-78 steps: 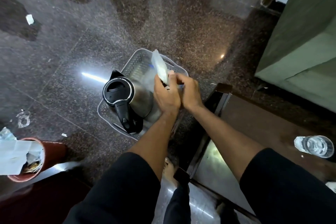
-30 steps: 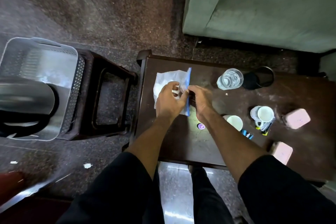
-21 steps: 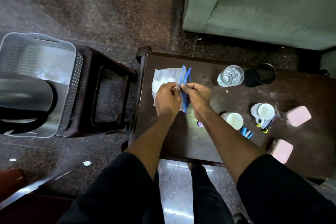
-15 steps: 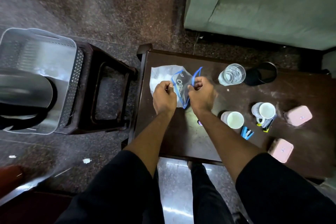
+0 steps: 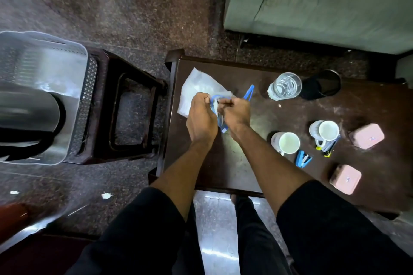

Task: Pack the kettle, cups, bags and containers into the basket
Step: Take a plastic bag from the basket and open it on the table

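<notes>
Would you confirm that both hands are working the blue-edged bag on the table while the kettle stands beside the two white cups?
Not quite: the head view shows the kettle already in the basket on the stool. Both hands do hold the blue-edged bag on the table.

The kettle (image 5: 24,123) is blurred and cut off at the left edge.

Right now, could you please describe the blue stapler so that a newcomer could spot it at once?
Start at the dark wooden table in front of the green sofa. Toward its right side stand two white mugs; the stapler lies just below and between them. It is the only small, bright blue thing there, unlike the pink boxes nearby.
</notes>
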`<move>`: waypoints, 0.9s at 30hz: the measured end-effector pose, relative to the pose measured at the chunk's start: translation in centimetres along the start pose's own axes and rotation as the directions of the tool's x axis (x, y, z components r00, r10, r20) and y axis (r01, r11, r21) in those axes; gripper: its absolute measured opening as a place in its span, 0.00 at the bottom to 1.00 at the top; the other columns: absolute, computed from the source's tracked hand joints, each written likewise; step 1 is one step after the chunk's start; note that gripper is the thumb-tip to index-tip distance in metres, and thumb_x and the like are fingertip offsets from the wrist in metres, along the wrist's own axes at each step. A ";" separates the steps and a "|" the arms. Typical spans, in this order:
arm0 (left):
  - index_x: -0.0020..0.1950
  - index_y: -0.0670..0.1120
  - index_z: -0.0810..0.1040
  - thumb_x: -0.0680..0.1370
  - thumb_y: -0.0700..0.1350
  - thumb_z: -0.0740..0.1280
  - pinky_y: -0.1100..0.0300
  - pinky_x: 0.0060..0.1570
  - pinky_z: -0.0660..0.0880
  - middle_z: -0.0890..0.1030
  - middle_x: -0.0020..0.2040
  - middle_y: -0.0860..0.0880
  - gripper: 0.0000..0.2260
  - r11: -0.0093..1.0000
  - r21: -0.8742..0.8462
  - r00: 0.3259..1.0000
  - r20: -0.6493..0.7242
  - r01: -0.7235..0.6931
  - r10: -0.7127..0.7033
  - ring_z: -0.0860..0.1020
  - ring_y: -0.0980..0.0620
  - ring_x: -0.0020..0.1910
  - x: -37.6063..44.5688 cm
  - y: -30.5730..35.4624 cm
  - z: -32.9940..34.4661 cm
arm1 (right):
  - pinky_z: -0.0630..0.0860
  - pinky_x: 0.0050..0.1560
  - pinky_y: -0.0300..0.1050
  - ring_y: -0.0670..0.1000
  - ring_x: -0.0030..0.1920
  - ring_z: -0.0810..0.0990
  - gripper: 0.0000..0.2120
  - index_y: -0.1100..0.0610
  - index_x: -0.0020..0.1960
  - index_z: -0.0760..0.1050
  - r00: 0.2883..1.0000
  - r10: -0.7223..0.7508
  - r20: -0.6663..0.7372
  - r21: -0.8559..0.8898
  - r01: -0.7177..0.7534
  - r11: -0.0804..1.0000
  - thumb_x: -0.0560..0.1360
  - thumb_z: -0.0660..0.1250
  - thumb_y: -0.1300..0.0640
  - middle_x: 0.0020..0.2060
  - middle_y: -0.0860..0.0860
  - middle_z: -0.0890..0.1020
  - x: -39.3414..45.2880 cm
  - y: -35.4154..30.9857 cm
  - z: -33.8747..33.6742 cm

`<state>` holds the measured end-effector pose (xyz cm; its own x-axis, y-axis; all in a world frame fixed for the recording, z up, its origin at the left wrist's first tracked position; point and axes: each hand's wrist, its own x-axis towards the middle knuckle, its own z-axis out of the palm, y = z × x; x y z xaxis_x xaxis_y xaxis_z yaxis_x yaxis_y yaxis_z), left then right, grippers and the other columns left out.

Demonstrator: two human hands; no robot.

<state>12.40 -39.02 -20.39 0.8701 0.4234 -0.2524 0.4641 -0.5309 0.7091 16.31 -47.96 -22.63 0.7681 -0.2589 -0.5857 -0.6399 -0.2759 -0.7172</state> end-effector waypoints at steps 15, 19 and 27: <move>0.75 0.47 0.69 0.79 0.53 0.72 0.43 0.75 0.63 0.75 0.72 0.46 0.28 0.923 -0.040 0.922 -0.048 0.384 -0.385 0.73 0.44 0.71 3.8 -4.1 -0.8 | 0.85 0.43 0.56 0.55 0.43 0.87 0.14 0.53 0.52 0.81 0.893 0.251 0.374 0.239 -0.354 0.904 0.70 0.76 0.47 0.46 0.53 0.85 1.4 -2.1 -1.1; 0.71 0.48 0.74 0.81 0.52 0.68 0.45 0.73 0.70 0.82 0.65 0.47 0.19 0.885 -0.097 0.889 0.089 0.456 -0.449 0.79 0.44 0.65 4.1 -4.4 -0.1 | 0.82 0.46 0.48 0.54 0.46 0.83 0.08 0.56 0.57 0.78 0.908 0.172 0.381 0.061 -0.210 0.976 0.79 0.66 0.57 0.52 0.58 0.82 1.5 -1.5 -2.5; 0.65 0.43 0.78 0.83 0.45 0.67 0.47 0.56 0.84 0.83 0.61 0.44 0.13 0.720 -0.415 0.825 0.167 0.556 -0.541 0.83 0.46 0.57 2.6 -4.5 0.6 | 0.73 0.54 0.47 0.52 0.50 0.75 0.08 0.46 0.45 0.67 0.954 -0.017 0.298 -0.666 0.221 0.712 0.80 0.58 0.44 0.39 0.53 0.73 1.0 -1.5 -1.5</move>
<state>12.64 -35.99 -24.63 0.4944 0.5131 -0.7016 0.7492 0.1577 0.6432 18.00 -49.19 -21.57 0.7513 0.0340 -0.6590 -0.3016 -0.8706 -0.3887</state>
